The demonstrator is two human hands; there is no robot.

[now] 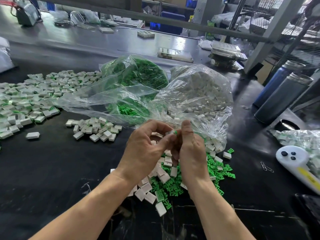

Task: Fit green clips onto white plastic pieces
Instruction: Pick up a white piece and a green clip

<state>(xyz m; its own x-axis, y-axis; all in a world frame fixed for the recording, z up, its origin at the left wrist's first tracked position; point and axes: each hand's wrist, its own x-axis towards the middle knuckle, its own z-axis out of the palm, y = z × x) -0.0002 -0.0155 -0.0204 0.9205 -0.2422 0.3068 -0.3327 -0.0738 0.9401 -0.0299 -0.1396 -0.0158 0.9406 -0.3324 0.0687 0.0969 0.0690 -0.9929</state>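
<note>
as thumbs meet, both hands (166, 148) pinch piece (170, 132)

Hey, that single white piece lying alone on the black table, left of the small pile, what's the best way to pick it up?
Take the lone white piece across its two long side faces, coming straight down from above. It lies flat with its broad face up and bare table all round it, so a thumb-and-finger grip has room on both sides. The small pile sits well to its right, so nothing crowds it.
</note>
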